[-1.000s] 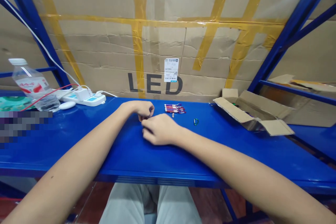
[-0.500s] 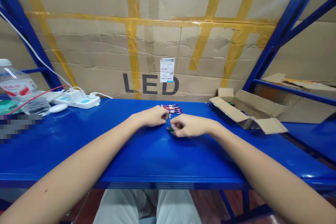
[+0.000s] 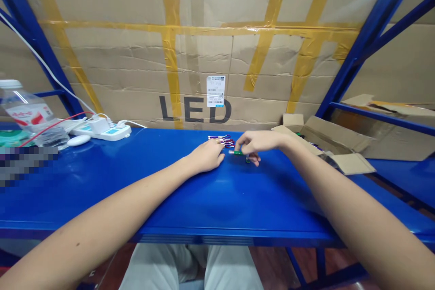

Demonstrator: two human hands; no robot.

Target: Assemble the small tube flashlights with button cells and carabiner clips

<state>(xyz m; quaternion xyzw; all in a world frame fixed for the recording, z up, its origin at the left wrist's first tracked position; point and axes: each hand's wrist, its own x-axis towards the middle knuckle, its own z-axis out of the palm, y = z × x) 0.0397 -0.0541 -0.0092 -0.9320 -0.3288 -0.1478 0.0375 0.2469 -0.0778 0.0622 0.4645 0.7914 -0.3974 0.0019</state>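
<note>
In the head view my right hand (image 3: 258,142) is over the middle of the blue table, its fingers closed on a slim green tube (image 3: 237,152) with a silver end. The tube points left, and part of it is hidden by the fingers. My left hand (image 3: 209,156) lies low on the table just left of it, fingers stretched out and thumb apart. Its fingertips reach the near side of a row of several red and purple metal tubes with wire-like clips (image 3: 228,141). The hand covers the left part of that row.
An open cardboard box (image 3: 335,138) with small items inside stands at the right. On the left are a white power strip (image 3: 115,132) with plugs, a white oval object (image 3: 79,140) and a plastic bottle (image 3: 32,115). A large carton (image 3: 136,68) marked LED closes off the back.
My right hand has lifted and shifted right, turning the green tube so its silver end faces left. My left hand has moved slightly right and nearer, opening from a curled grip.
</note>
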